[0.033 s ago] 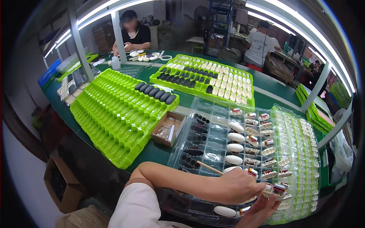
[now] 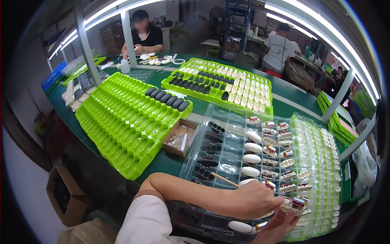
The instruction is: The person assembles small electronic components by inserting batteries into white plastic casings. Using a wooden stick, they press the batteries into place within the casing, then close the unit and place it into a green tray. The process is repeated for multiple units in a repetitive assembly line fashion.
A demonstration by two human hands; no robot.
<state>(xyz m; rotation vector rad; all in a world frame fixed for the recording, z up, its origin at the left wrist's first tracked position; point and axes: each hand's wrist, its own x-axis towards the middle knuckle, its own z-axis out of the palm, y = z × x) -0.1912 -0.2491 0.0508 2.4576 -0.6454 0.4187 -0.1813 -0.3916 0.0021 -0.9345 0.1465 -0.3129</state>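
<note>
My left hand [image 2: 256, 199] reaches across from the lower left, its fingers closed around a thin wooden stick [image 2: 224, 179] whose tail sticks out toward the left. The stick's other end is hidden by my fingers. Against these fingertips is a small white oval casing [image 2: 300, 204] with shiny metal and red parts, gripped by my right hand [image 2: 280, 225] from below. Both hands are over a clear compartment tray [image 2: 229, 160]. It holds smooth white oval shells [image 2: 252, 158], open white casings with metal and red parts [image 2: 269, 151], and black casings [image 2: 203, 172].
A green moulded tray [image 2: 118, 122] with several black ovals [image 2: 177, 103] lies left. Another green tray [image 2: 243, 106] with black and cream ovals lies beyond. A small cardboard box [image 2: 175, 151] holds thin sticks and a white pen-like tool. Metal posts [image 2: 337, 97] rise at the table edge. A co-worker [image 2: 148, 36] sits opposite.
</note>
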